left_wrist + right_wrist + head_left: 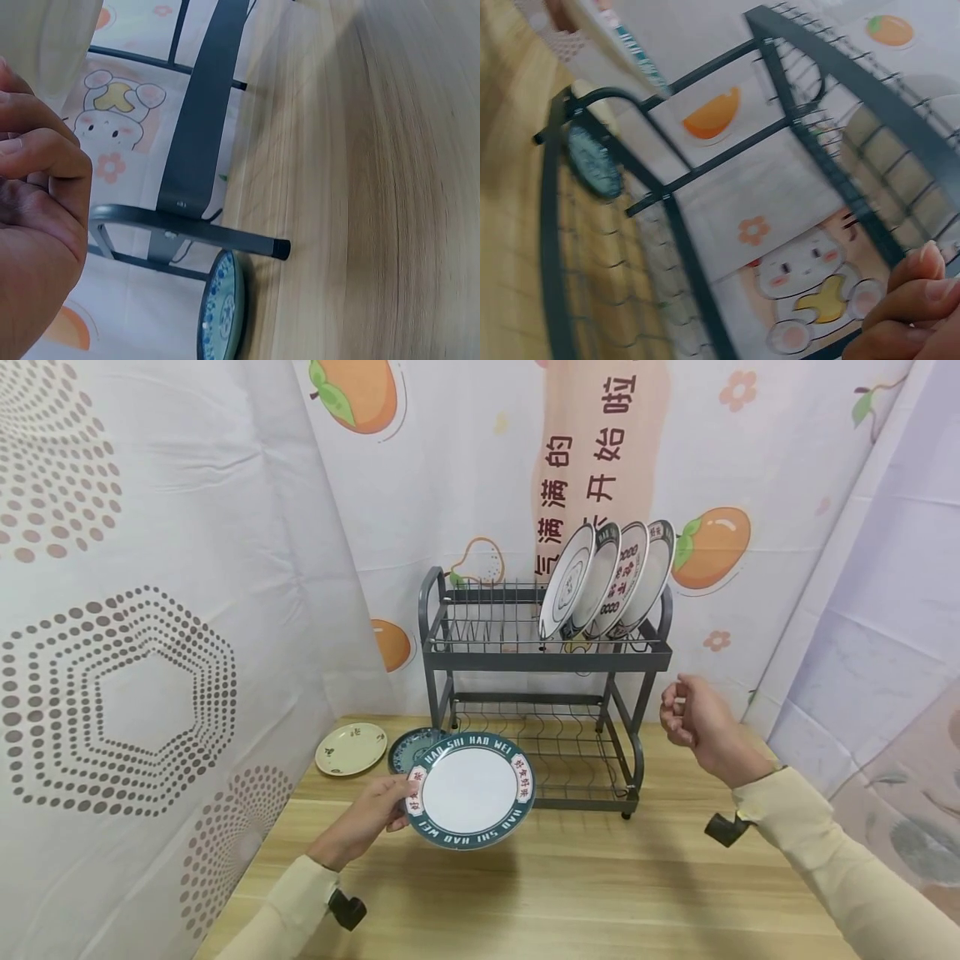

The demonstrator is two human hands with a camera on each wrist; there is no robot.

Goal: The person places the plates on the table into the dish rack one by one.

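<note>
In front of the dish rack (546,662), the left hand (372,814) is pinching the green-rimmed plate (472,789) by its edge; right of the rack, the right hand (697,724) is holding nothing, fingers loosely curled. The rim (450,838), probably the safest grip on what looks stiff and breakable, is showing "HAO SHI HAO WEI" and red Chinese characters.

Rack (540,662) on table (600,893), 4 plates (602,578) in its upper tier (465,662), 1 plate (468,792) before it, 2 plates (350,749) to its left
</note>
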